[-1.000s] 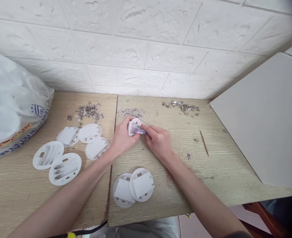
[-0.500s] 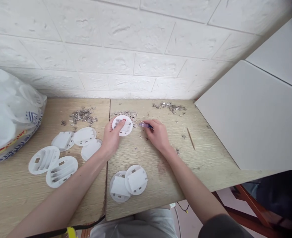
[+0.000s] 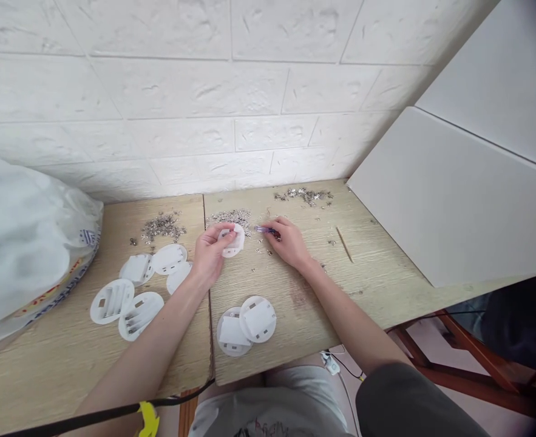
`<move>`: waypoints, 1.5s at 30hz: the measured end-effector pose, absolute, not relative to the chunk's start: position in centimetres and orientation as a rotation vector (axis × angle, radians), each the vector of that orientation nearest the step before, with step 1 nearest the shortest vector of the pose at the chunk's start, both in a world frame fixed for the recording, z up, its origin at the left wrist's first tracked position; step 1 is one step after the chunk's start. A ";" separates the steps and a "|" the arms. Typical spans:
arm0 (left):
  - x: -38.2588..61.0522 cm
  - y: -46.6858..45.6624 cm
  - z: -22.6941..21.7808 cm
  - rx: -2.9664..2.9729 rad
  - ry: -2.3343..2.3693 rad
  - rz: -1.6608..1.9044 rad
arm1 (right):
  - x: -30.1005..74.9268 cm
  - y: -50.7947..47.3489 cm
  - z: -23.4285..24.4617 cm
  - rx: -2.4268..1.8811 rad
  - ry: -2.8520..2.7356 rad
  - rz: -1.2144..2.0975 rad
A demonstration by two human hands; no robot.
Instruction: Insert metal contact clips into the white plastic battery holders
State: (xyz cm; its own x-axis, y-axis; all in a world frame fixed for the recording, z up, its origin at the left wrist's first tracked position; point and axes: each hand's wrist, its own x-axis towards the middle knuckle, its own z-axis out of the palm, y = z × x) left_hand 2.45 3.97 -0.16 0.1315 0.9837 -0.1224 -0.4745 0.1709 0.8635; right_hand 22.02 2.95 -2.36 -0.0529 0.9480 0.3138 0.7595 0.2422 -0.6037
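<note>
My left hand (image 3: 209, 255) grips a round white plastic battery case (image 3: 234, 244) by its left side, thumb across its face. The case is tilted, and part of it is hidden behind my fingers. My right hand (image 3: 290, 241) is closed around a small tool with a translucent purple-blue end (image 3: 263, 229), whose exact kind I cannot make out. That end points left toward the case, a short gap away. Just behind the case lies a heap of tiny silvery metal pieces (image 3: 229, 216).
Several similar white cases (image 3: 111, 301) lie at the left, and two overlapping ones (image 3: 258, 319) near the front edge. More metal bits form piles at left (image 3: 162, 227) and back right (image 3: 305, 195). A wooden stick (image 3: 345, 244), a full plastic bag (image 3: 35, 243) and a white panel (image 3: 459, 194) flank the work area.
The case in my left hand has been turned and tilted, and its face shows differently. My right hand keeps the tool in nearly the same spot. The camera view has shifted.
</note>
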 end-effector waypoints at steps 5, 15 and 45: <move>2.1 3.8 -0.1 1.060 0.892 1.188 | 22.5 2.9 -2.1 -1.522 -1.902 0.406; 0.7 3.3 1.5 1.415 1.027 0.711 | 22.5 2.5 -1.9 -1.532 -1.832 0.455; -0.4 2.4 2.5 2.140 0.943 0.613 | 22.4 2.4 -1.8 -1.539 -1.775 0.509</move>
